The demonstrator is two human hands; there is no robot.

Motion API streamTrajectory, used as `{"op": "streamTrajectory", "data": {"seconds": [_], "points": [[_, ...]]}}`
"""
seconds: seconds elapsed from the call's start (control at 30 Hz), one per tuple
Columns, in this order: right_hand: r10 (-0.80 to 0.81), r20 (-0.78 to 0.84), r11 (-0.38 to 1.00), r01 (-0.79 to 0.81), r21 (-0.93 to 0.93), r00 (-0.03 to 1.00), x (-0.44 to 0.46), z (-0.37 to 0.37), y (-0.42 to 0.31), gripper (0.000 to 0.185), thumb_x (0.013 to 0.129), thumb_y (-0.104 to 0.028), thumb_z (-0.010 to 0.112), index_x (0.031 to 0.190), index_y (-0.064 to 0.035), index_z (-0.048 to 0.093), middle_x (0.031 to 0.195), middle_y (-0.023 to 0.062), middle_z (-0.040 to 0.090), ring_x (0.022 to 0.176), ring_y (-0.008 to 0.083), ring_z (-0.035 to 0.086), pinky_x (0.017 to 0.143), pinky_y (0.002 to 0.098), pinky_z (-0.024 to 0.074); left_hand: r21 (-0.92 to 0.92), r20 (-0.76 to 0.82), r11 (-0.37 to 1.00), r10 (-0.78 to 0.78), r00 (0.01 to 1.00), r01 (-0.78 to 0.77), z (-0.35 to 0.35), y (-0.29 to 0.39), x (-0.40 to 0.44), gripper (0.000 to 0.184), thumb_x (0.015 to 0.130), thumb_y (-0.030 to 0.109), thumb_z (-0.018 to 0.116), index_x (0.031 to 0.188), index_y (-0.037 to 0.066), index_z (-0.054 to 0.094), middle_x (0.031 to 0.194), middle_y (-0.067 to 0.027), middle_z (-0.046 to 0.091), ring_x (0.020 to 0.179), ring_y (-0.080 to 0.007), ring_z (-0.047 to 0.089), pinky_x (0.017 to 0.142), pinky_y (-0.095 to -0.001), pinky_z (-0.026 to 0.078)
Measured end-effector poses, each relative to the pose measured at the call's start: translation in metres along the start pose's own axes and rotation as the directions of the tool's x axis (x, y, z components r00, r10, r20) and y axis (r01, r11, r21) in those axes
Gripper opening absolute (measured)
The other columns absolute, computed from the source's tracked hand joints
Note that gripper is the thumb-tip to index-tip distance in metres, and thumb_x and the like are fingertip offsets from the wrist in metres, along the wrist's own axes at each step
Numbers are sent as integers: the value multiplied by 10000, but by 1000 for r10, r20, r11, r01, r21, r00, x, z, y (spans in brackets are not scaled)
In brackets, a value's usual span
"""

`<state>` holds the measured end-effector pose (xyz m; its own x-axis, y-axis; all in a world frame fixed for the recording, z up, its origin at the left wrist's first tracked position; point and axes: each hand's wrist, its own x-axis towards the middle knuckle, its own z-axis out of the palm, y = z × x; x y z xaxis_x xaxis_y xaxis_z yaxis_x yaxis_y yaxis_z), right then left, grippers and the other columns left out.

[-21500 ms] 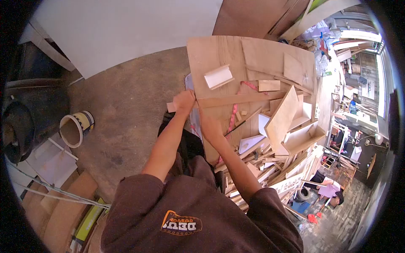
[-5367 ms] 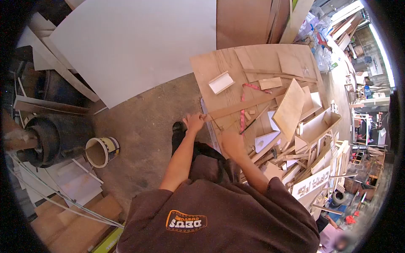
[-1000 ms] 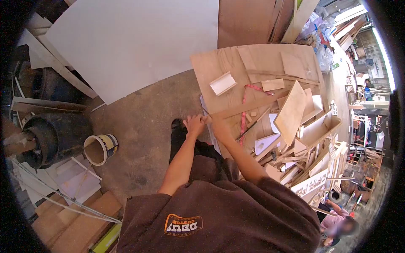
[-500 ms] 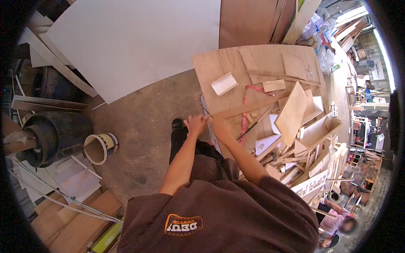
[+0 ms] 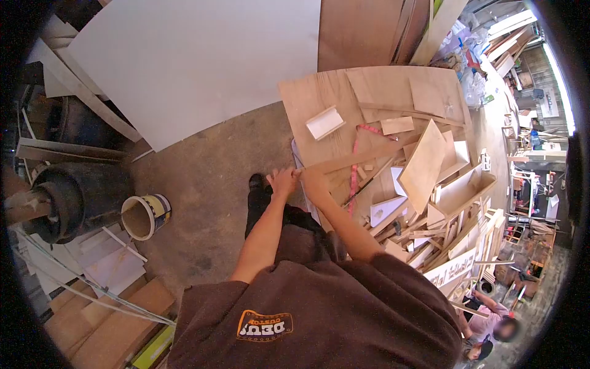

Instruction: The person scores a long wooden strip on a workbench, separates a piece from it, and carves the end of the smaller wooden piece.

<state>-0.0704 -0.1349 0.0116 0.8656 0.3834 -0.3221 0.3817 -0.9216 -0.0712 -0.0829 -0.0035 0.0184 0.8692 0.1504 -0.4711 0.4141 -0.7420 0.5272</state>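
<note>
A long, narrow wooden strip (image 5: 356, 157) lies slantwise over the workbench (image 5: 295, 92), its near end at the bench edge in front of me. My left hand (image 5: 283, 182) is closed at that end, fingers bent towards the strip. Right beside it, my right hand (image 5: 314, 182) grips the strip close to the same end; its fingertips are partly hidden. A pink measuring tape (image 5: 354, 169) runs beneath or across the strip, which one I cannot tell. Small wood offcuts (image 5: 363, 171) lie just beyond my right hand.
A small white-faced wooden piece (image 5: 326, 123) rests on the bench. A slanted board (image 5: 424, 166), an open wooden box (image 5: 465, 190) and piled scraps crowd the right. A large white panel (image 5: 203, 61) stands ahead. A bucket (image 5: 146, 217) sits on the floor at left. Two people are at lower right.
Both hands stay at the strip's near end, with the right hand shifted very slightly. The whole view has moved a little; the other things lie as before.
</note>
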Motion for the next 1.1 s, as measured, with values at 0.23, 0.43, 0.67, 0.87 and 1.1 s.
{"op": "streamTrajectory", "data": {"seconds": [0.23, 0.43, 0.67, 0.87, 1.1], "points": [[114, 37, 979, -119, 167, 993, -76, -122, -21, 182, 861, -146, 468, 929, -26, 587, 810, 194, 635, 741, 368, 642, 622, 457, 517, -5, -24, 1000, 25, 999, -25, 1, -1, 7, 277, 878, 352, 471, 972, 155, 640, 1104, -110, 599, 1120, -333, 429, 943, -535, 217], [-142, -121, 988, 133, -74, 983, -40, 21, 5, 328, 851, -186, 526, 1121, -2, 546, 1008, 202, 615, 835, 358, 632, 713, 466, 511, 44, -34, 999, 30, 999, -29, -7, 3, 2, 286, 885, 367, 462, 958, 157, 642, 1070, -95, 611, 1100, -324, 437, 919, -525, 228], [255, 54, 926, -260, 274, 965, -51, -87, -21, 159, 839, -109, 471, 954, -48, 562, 901, 198, 614, 835, 369, 619, 649, 478, 488, 25, -44, 999, 37, 998, -36, -3, 1, 3, 318, 892, 396, 453, 1000, 166, 645, 1098, -102, 610, 1117, -320, 428, 921, -521, 233], [13, -161, 990, 10, 140, 987, -94, -106, -11, 135, 830, -110, 480, 914, -41, 560, 878, 177, 610, 784, 359, 617, 653, 466, 483, 68, -19, 998, 8, 1000, -7, -8, 5, 1, 299, 896, 373, 454, 1013, 174, 643, 1117, -98, 607, 1146, -307, 405, 930, -506, 235], [107, 65, 964, -120, 236, 992, 1, -30, -14, 139, 840, -135, 488, 911, -40, 562, 838, 176, 598, 752, 349, 609, 651, 444, 487, 53, 59, 999, 8, 998, -12, -7, -1, -3, 285, 890, 366, 471, 1003, 170, 643, 1109, -91, 605, 1133, -303, 412, 938, -499, 211]]}}
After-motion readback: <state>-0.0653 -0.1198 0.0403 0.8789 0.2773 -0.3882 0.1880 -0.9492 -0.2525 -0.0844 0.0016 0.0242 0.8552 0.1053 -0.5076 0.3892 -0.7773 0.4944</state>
